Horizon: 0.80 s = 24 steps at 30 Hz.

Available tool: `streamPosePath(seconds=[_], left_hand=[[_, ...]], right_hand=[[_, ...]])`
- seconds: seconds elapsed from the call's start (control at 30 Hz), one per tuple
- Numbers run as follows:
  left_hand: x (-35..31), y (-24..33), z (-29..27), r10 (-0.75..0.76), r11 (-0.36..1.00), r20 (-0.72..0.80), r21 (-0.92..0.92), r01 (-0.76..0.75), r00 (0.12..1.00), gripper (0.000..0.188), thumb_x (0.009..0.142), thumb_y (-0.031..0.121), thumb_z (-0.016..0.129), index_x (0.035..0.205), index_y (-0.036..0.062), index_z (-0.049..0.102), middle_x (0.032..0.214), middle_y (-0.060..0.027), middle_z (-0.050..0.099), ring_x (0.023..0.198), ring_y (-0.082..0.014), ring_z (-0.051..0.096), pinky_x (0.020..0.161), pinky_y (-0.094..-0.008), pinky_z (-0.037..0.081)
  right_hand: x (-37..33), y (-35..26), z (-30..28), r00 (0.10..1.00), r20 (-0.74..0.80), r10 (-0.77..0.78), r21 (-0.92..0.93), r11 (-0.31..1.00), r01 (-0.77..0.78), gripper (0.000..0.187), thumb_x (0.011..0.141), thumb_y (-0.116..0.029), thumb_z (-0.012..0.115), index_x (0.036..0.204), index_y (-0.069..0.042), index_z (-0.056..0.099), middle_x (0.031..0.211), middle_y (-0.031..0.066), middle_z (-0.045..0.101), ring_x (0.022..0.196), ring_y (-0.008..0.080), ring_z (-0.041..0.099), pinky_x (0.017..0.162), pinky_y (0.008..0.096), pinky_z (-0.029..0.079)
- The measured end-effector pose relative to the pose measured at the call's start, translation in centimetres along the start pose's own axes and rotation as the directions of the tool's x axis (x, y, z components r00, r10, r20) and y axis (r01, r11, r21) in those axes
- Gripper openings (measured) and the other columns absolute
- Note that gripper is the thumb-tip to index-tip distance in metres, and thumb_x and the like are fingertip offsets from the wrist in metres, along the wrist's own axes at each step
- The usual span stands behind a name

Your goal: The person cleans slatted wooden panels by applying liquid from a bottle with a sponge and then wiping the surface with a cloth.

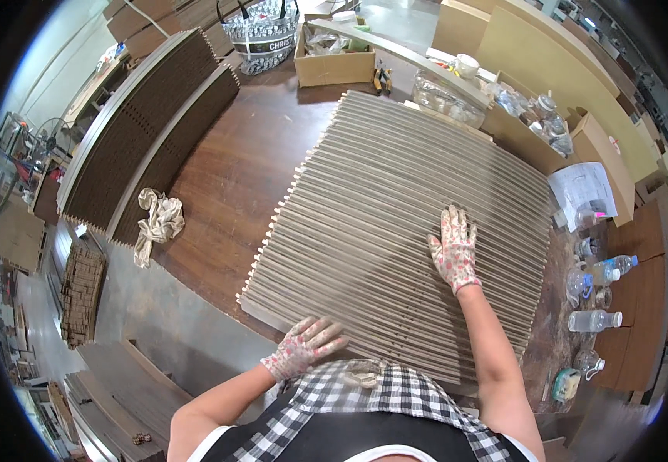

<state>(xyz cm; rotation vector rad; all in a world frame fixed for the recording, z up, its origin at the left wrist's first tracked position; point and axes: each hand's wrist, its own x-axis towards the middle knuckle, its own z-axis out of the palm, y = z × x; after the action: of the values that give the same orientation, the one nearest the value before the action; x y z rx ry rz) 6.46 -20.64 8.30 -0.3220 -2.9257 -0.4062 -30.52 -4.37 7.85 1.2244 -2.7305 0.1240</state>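
Note:
Many narrow grey-brown wooden strips (pixel 395 192) lie side by side on the table, with pale dowel pegs (pixel 276 219) sticking out along their left ends. My right hand (pixel 455 250), in a floral glove, rests flat on the strips right of the middle, fingers pointing away from me. Near the front left edge of the strips is my left hand (pixel 307 348), in a matching glove, its fingers spread and slightly blurred. Neither hand holds anything. Small dark holes show in some strips between the hands.
Stacked panels (pixel 149 115) stand at the table's left, beside a crumpled cloth (pixel 159 223). At the back are a cardboard box (pixel 336 68), pliers (pixel 382 81) and a patterned bag (pixel 261 38). Plastic bottles (pixel 592 321) and a paper sheet (pixel 582 192) line the right side.

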Motion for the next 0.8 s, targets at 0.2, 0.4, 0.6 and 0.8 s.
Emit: streamPosePath(seconds=[0.2, 0.4, 0.6, 0.8], left_hand=[[0.1, 0.1, 1.2, 0.027, 0.997, -0.186, 0.074, -0.013, 0.982, 0.043, 0.074, 0.029, 0.067, 0.116, 0.0201, 0.065, 0.123, -0.0078, 0.063, 0.112, -0.0276, 0.060, 0.091, -0.0446, 0.049], [2.2, 1.9, -1.2, -0.065, 0.998, -0.079, 0.000, 0.065, 0.995, 0.046, 0.074, 0.027, 0.070, 0.117, 0.0118, 0.064, 0.124, -0.0093, 0.061, 0.116, -0.0298, 0.057, 0.100, -0.0492, 0.043], [0.3, 0.8, 0.8, -0.189, 0.970, -0.057, 0.142, 0.195, 0.980, 0.068, 0.072, 0.031, 0.073, 0.134, 0.0112, 0.053, 0.136, -0.0147, 0.054, 0.129, -0.0394, 0.046, 0.108, -0.0582, 0.031], [1.6, 0.1, 1.7, -0.084, 0.969, -0.124, 0.221, 0.110, 0.989, 0.052, 0.072, 0.031, 0.071, 0.118, 0.0102, 0.059, 0.119, -0.0119, 0.061, 0.110, -0.0352, 0.058, 0.090, -0.0516, 0.042]], right_hand=[[-8.3, -3.0, -1.9, 0.990, 0.119, -0.079, -0.004, 0.997, 0.080, 0.075, 0.093, -0.047, 0.054, 0.152, -0.005, 0.034, 0.161, 0.0138, 0.028, 0.150, 0.0352, 0.020, 0.119, 0.0588, 0.015], [-8.2, 1.8, -4.6, 0.949, -0.310, 0.056, 0.365, 0.929, 0.064, 0.056, 0.090, -0.022, 0.065, 0.139, -0.001, 0.048, 0.150, 0.0185, 0.042, 0.141, 0.0397, 0.036, 0.115, 0.0559, 0.029], [-5.3, 19.1, 2.3, 0.688, -0.386, 0.615, 0.529, 0.758, -0.381, 0.050, 0.096, -0.024, 0.060, 0.139, 0.000, 0.049, 0.143, 0.0228, 0.049, 0.135, 0.0359, 0.046, 0.113, 0.0413, 0.036], [-2.1, 32.1, 2.5, 0.574, 0.047, 0.817, 0.651, 0.410, -0.638, 0.076, 0.090, -0.047, 0.067, 0.148, -0.006, 0.038, 0.142, 0.0272, 0.050, 0.131, 0.0412, 0.049, 0.110, 0.0421, 0.039]])
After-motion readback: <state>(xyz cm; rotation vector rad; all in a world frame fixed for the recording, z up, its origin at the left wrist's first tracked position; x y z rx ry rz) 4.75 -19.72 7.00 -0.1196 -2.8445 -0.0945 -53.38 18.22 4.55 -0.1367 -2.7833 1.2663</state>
